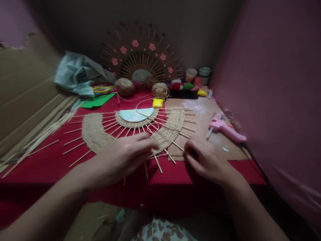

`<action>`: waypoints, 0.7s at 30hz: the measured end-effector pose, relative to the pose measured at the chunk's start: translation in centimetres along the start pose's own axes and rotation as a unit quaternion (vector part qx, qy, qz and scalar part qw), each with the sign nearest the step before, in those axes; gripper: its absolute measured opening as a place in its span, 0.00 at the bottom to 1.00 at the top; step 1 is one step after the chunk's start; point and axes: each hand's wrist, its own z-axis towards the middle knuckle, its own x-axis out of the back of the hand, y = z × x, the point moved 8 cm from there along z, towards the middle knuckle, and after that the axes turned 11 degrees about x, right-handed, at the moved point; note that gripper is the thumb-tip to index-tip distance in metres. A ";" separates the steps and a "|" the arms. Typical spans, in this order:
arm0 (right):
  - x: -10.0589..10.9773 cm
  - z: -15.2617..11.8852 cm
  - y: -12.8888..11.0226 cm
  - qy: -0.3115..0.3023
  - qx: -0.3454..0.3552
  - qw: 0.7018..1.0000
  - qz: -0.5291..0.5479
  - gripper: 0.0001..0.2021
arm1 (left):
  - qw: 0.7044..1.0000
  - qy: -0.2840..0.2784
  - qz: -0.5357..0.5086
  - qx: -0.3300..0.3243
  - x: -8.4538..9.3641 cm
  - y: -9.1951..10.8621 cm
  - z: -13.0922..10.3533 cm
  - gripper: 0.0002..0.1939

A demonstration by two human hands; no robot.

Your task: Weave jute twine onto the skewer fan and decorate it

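Note:
A half-round fan (173,125) of thin sticks and woven twine lies on the red cloth, its sticks spread toward me. A light-blue half-disc (136,114) sits at its centre. My left hand (132,150) is over the lower part of the woven band, fingers curled and pressed on it; the thumb is hidden. From beside those fingers a strand of twine (170,153) runs right across the sticks to my right hand (204,157). That hand is closed, with thumb and forefinger pinching the strand near the stick tips. A loose loop of twine (152,127) lies on the fan.
Behind stand a finished flowered fan (135,43), two twine balls (124,87), a yellow packet (157,103) and cups (191,74). Right, a pink glue gun (223,127) lies on a board (200,124). Loose sticks (42,140), green paper (97,101) and blue cloth (77,73) are left.

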 end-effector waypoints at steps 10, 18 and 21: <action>1.1 -0.8 0.0 0.013 0.011 1.000 0.017 0.05 | 0.980 -0.074 0.106 -0.152 -5.8 3.2 7.7 0.07; 0.5 -0.5 0.7 -0.025 -0.004 1.000 -0.014 0.05 | 0.971 -0.098 0.117 -0.183 -6.0 3.3 7.2 0.07; 0.4 -0.2 1.0 -0.029 -0.010 0.999 -0.027 0.06 | 0.973 -0.108 0.101 -0.178 -5.8 3.4 7.3 0.06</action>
